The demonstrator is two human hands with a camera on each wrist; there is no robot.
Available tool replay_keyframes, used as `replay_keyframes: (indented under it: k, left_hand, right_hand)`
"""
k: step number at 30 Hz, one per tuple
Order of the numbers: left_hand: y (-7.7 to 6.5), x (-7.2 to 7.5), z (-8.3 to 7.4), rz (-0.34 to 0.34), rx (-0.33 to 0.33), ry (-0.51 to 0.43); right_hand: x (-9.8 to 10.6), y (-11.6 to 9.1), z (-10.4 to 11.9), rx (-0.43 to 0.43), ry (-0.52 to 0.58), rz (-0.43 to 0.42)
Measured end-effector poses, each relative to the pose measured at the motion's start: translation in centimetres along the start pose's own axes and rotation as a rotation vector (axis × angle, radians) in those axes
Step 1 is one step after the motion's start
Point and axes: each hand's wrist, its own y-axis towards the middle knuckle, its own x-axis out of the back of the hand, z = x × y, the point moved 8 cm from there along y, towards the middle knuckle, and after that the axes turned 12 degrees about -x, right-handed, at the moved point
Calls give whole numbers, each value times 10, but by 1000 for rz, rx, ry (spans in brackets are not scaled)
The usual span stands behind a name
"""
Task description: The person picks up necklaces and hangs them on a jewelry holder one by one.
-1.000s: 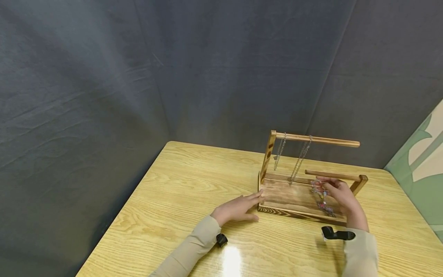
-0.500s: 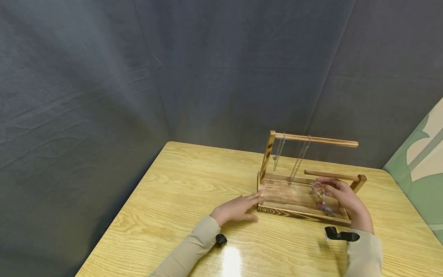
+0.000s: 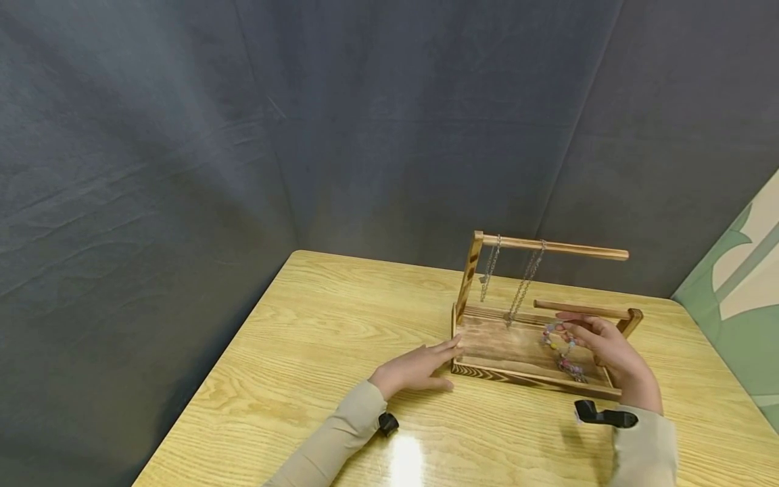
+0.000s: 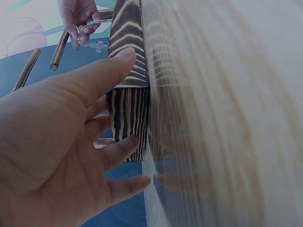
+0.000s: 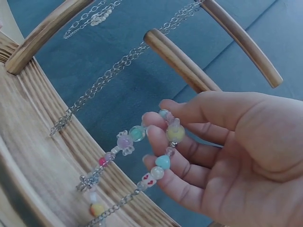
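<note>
My right hand (image 3: 615, 352) pinches a beaded bracelet (image 5: 163, 163) between thumb and fingertips, over the right part of a wooden jewelry stand (image 3: 517, 374). Pastel and clear beads form its upper loop, and a silver chain (image 5: 120, 203) trails from it toward the stand's tray. Just behind the hand runs the stand's short lower bar (image 3: 581, 309). My left hand (image 3: 416, 368) lies against the stand's left end with fingers extended. In the left wrist view its thumb (image 4: 111, 71) and fingers spread beside the dark-grained corner (image 4: 128, 118).
Two silver chain necklaces hang from the tall upper bar (image 3: 566, 249): a shorter one (image 3: 490, 267) and a longer one (image 3: 526, 284) reaching toward the tray. The wood-grain table (image 3: 341, 304) extends left, with a dark curtain (image 3: 389, 135) behind it.
My right hand has shifted slightly right and toward me, and the bead loop now hangs more spread out. My left hand stays in place at the stand's left end.
</note>
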Motion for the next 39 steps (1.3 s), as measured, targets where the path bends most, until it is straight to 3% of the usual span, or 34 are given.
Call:
replay_keyframes:
  k: [8, 16, 27, 39]
  left_hand:
    - [0, 0, -1, -2, -10, 14]
    - [0, 1, -2, -4, -13, -1]
    - [0, 2, -2, -3, -13, 13]
    - [0, 1, -1, -1, -11, 17]
  right_hand:
    - [-2, -2, 5, 60, 1, 40]
    - [-2, -4, 1, 32, -27, 47]
    - [-1, -9, 10, 140, 12, 144]
    - [-7, -8, 8, 151, 42, 215]
